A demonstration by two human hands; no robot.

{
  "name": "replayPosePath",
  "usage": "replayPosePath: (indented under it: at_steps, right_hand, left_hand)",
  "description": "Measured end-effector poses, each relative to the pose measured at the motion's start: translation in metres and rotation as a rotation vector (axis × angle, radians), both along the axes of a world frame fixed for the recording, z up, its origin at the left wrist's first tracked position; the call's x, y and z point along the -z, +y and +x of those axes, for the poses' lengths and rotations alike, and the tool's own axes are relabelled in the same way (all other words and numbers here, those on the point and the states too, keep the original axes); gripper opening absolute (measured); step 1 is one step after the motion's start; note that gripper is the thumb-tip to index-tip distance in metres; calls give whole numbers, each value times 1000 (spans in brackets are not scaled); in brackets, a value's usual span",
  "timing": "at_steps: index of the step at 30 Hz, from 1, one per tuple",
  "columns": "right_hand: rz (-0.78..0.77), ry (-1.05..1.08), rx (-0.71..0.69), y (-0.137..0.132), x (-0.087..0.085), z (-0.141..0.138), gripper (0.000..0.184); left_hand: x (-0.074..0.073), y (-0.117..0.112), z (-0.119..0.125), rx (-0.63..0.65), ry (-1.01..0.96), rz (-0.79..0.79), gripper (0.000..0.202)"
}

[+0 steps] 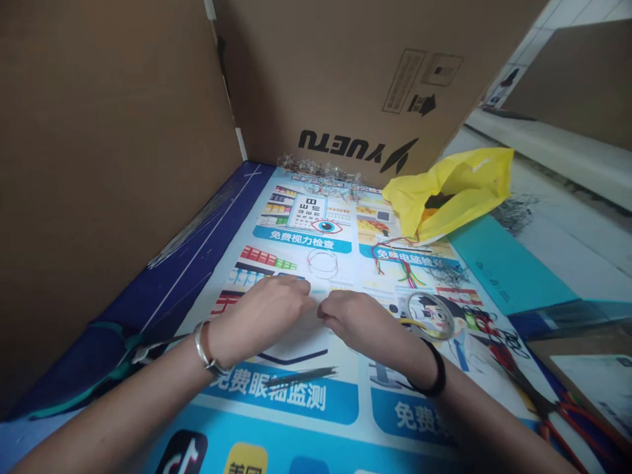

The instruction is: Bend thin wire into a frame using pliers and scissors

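My left hand (274, 313), with a silver bracelet (203, 347) at the wrist, is closed in a pinch over the printed poster sheet (340, 395). Close beside it, a small gap apart, my right hand (358, 319) is also closed, with a black band (436, 370) on that wrist. Whatever the fingers grip is hidden or too thin to make out. A thin wire ring (322, 263) lies just beyond the hands. Nearer to me is a small bundle of thin dark rods (301, 376). A roll of clear tape (430, 316) sits by my right forearm.
Cardboard walls (316, 79) stand at the left and back. Tangled wire pieces (320, 172) lie along the back. A yellow bag (459, 184), coloured cords (409, 273) and red-handled scissors (548, 408) are at the right. Teal-handled scissors (118, 359) lie at the left.
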State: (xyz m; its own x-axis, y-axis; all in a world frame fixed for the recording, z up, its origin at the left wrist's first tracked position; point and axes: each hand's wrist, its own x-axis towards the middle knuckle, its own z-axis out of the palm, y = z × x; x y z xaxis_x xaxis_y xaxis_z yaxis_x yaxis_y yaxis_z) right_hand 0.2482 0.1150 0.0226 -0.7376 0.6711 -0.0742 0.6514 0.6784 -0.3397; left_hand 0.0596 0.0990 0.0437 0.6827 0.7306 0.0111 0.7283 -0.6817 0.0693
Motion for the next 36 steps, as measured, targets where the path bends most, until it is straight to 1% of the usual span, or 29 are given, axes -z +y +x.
replayPosePath:
  at_steps: [6, 14, 18, 21, 23, 26, 28, 30, 33, 36]
  right_hand:
    - [27, -2, 73, 3, 4, -4, 21]
    - [69, -4, 125, 5, 12, -6, 21]
    - [18, 110, 157, 7, 13, -6, 21]
    - [-39, 248, 202, 9, 14, -4, 20]
    - [-75, 333, 246, 11, 17, -4, 19]
    - [-162, 453, 338, 12, 22, -4, 15]
    - [-276, 553, 412, 13, 26, -5, 11]
    - [-428, 670, 481, 13, 30, -7, 7]
    - [-607, 826, 575, 11, 33, -11, 10]
    - [-655, 927, 634, 10, 32, -14, 15]
  left_hand:
    - [5, 4, 3, -23, -15, 14, 16]
    - [19, 2, 8, -49, -3, 64, 19]
    - [22, 3, 8, -96, -22, 65, 21]
    - [23, 6, 7, -146, -64, 19, 22]
    - [22, 8, 7, -195, -128, -44, 22]
    - [23, 13, 6, -271, -320, -149, 21]
    - [26, 17, 5, -317, -470, -206, 20]
    - [30, 19, 4, -373, -593, -273, 16]
    - [37, 22, 4, -488, -751, -404, 9]
    - [42, 22, 7, -555, -895, -527, 7]
